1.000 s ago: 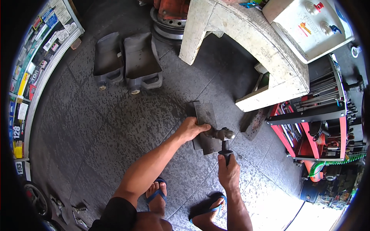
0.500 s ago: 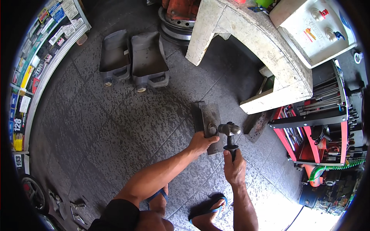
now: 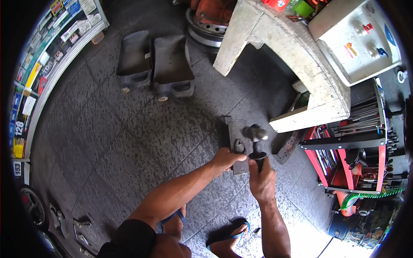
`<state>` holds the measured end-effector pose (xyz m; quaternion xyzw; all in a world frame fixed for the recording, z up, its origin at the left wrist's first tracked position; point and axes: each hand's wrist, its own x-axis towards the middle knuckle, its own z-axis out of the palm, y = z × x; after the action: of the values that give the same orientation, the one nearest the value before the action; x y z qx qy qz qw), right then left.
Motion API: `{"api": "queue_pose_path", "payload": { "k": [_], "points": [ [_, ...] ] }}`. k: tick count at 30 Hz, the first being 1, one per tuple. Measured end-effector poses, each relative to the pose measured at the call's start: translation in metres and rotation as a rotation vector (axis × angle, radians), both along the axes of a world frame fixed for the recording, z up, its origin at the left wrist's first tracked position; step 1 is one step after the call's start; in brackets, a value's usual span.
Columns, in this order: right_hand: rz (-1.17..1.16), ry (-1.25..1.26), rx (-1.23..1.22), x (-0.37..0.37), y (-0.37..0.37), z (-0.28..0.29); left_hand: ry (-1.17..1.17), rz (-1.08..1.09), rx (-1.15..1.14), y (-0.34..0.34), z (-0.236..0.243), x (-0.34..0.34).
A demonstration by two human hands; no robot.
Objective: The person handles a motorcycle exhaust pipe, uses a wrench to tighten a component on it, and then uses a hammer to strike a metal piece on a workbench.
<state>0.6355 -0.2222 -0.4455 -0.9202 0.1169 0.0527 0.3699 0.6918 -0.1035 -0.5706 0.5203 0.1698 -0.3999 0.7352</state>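
A grey rectangular metal plate (image 3: 238, 128) is above the floor, over its own shadow. My left hand (image 3: 226, 160) grips its left side, thumb lying across its face. Just above that thumb, a small round metal piece (image 3: 239, 146) sits on the plate; how it is fixed I cannot tell. My right hand (image 3: 262, 182) is wrapped round the black handle of a hammer (image 3: 257, 133). The hammer's head is blurred by motion and hangs over the plate's right edge, beside the round piece. Whether it touches the plate is unclear.
Two dark trays with handles (image 3: 174, 64) lie on the tiled floor ahead. A worn white bench (image 3: 284, 38) bears a white dispenser (image 3: 350, 47). To the right stands a red tool trolley (image 3: 344, 159). A wheel rim (image 3: 202, 36) is behind the trays; a sticker-covered display case (image 3: 43, 69) curves along the left.
The hammer's head has moved slightly up and left relative to my right hand, and it is more blurred. My left hand keeps its grip. The whole view has shifted a little.
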Motion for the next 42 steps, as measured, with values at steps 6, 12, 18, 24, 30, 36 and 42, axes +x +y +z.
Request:
{"api": "queue_pose_path", "payload": {
  "k": [6,12,18,24,30,36,42],
  "points": [
    [0.025,0.035,-0.266,-0.014,-0.019,-0.046,-0.088,-0.085,-0.004,-0.010,0.003,0.002],
    [-0.017,-0.059,0.030,0.001,-0.006,0.009,-0.009,-0.029,0.067,-0.008,-0.004,0.002],
    [0.022,0.030,-0.119,-0.014,-0.024,-0.045,-0.048,-0.070,-0.011,-0.006,-0.002,0.002],
    [-0.133,0.113,0.015,-0.031,-0.062,-0.036,-0.191,-0.154,0.094,0.005,0.001,-0.005],
    [-0.269,0.415,0.021,-0.134,-0.175,-0.062,-0.187,0.048,0.053,0.058,-0.052,-0.057],
    [-0.479,0.508,-0.109,-0.220,-0.276,-0.116,-0.275,0.124,0.487,0.163,-0.108,-0.125],
    [-0.466,-0.027,-0.739,-0.137,-0.397,-0.191,-0.115,0.385,0.638,0.241,-0.077,-0.178]
  ]
}}
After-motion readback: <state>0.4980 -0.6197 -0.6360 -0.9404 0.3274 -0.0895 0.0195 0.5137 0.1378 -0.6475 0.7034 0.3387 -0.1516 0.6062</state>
